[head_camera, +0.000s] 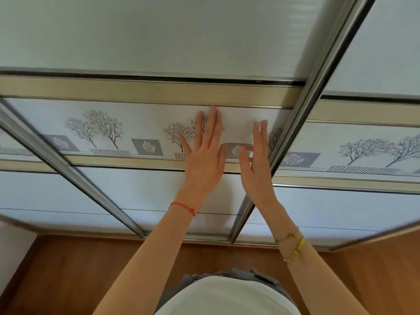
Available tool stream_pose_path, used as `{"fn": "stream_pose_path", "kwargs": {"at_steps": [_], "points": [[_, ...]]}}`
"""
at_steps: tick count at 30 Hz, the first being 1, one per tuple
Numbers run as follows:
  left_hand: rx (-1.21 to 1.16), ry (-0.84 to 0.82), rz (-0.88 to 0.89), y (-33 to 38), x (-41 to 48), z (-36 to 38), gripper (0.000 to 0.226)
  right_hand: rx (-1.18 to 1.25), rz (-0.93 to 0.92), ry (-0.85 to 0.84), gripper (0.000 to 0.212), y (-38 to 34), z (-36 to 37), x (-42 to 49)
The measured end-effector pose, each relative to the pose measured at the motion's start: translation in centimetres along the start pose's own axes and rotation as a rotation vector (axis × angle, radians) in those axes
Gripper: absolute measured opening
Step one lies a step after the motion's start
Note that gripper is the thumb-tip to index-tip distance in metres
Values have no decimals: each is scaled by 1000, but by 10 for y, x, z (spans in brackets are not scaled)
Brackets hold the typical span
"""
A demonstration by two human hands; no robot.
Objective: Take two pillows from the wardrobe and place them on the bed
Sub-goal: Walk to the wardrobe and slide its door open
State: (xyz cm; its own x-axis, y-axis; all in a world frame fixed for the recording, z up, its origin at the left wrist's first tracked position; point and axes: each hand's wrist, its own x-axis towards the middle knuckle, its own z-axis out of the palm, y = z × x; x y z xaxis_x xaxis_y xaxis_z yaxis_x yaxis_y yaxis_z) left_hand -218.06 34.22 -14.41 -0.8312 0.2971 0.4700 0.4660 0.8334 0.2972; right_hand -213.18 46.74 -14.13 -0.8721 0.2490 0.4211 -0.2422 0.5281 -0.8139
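Observation:
A wardrobe with pale sliding doors fills the view; its middle door (145,48) carries a band of printed trees between gold-coloured rails. My left hand (204,153) lies flat on that band, fingers spread and pointing up. My right hand (256,160) is beside it, edge-on, fingers straight, close to the metal door frame (293,130) at the door's right edge. Neither hand holds anything. The doors are shut as far as I can see, so no pillows show, and no bed is in view.
A second sliding door (368,142) with the same tree band stands to the right, and a narrow part of another door (13,142) to the left. Brown wooden floor (72,269) runs along the wardrobe's bottom track. My white top is at the lower edge.

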Motion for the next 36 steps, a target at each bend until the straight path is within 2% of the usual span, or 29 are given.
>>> {"fn": "stream_pose_path", "kwargs": {"at_steps": [11,19,27,29,33,36], "points": [[154,22,-17,-20,0,5,62,19,-76,-28,66,16,17,4],[212,34,-70,-39,-3,-7,64,67,-60,-129,66,3,29,2],[188,53,-195,-57,-8,-20,71,91,-86,-231,61,-11,39,1],[184,59,-240,-61,-9,-24,73,93,-122,-178,56,-14,39,2],[174,54,-328,-70,-10,-31,75,152,-167,65,39,-16,36,4],[123,49,-392,-77,-10,-38,76,143,-134,192,37,-16,37,9]]}}
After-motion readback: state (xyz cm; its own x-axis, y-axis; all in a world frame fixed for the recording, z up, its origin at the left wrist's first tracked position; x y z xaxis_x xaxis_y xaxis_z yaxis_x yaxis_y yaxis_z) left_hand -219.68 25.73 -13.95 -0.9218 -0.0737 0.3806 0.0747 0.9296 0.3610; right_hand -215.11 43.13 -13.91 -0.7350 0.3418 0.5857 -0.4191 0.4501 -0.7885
